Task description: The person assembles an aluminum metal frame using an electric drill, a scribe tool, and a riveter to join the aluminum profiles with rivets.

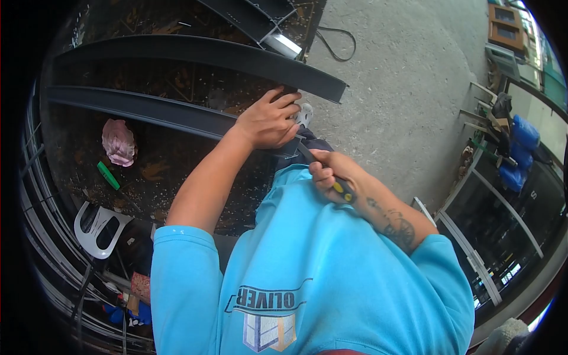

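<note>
The left hand (269, 121) lies palm down with fingers curled over the end of a long dark metal profile (148, 109), gripping it. The right hand (331, 174), just beside and below the left, is closed in a fist around a screwdriver (342, 189) with a yellow and black handle; its dark shaft runs up toward the left hand and meets the profile's end under the left fingers. The two hands are close but not touching.

Far left of the left hand, on a dark work surface (177, 165) littered with shavings, sits a crumpled pink cloth (118, 142), and just below it a small green marker-like item (108, 176). Lower still, near the person's left sleeve, stands a white plastic piece (97, 228) with cut-outs. The gripped profile runs leftward from the left hand across this surface. Above it, a second dark profile (201, 56) runs almost parallel, its cut end just above the left fingertips. Beyond that, a third dark section with a pale metal end (283, 44) lies at the surface's upper edge.

To the right of both hands is bare concrete floor (402, 89). Well to the right of the right hand, blue containers (520, 148) stand beside glazed metal frames (503, 219).
</note>
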Motion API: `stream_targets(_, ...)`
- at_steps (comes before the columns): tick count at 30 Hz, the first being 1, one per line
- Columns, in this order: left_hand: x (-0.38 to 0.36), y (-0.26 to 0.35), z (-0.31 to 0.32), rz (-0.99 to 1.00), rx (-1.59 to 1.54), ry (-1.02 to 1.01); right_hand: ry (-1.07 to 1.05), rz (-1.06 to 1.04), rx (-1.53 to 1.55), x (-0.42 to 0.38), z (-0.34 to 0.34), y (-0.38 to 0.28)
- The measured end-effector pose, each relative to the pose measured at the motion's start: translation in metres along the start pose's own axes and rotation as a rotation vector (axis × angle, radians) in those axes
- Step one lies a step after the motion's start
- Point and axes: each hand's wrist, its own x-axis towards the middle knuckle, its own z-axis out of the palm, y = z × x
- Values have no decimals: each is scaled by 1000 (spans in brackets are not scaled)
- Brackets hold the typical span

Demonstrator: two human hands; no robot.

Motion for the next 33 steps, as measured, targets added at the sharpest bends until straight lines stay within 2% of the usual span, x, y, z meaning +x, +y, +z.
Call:
stream_targets(1,-1,0,1,10,-7,-3,-3,111,62,3,3,-2)
stream_targets(3,1,1,1,-22,-30,29,-136,164,62,33,-5,-3)
stream_targets(5,7,-6,-6,-16,-36,-12,-133,22,37,37,-11,4)
stream_targets(7,3,0,-4,1,-19,-27,-78,-45,122,2,-5,5)
stream_targets(9,-1,3,0,6,-54,6,-148,19,23,21,-7,0)
stream_targets(13,2,-3,-2,19,-8,-21,-180,102,104,22,-10,-12)
stream_targets(15,0,-2,0,13,-38,6,-123,-6,-75,0,-12,-15)
stream_targets(17,0,-2,2,20,-63,28,-93,-2,-150,4,-10,-26)
stream_targets(19,0,-2,1,6,-60,1,-162,202,77,7,-13,-43)
stream_targets(21,3,-7,0,1,-47,23,-182,139,14,4,-14,-50)
stream_targets(23,1,-3,-1,7,-35,-22,-234,218,66,10,-20,-51)
stream_targets(25,-2,-3,0,3,-60,-32,-162,264,17,14,-10,-60)
stream_targets(27,0,-3,1,-15,-82,-7,-179,307,53,40,-9,-57)
stream_targets(30,4,-5,-1,8,-24,2,-162,194,-46,11,-7,-51)
stream_targets(31,0,-4,-1,12,-47,-21,-43,187,44,-4,1,-52)
stream_targets(33,3,-4,0,-4,-34,-11,-132,172,-56,22,-9,-44)
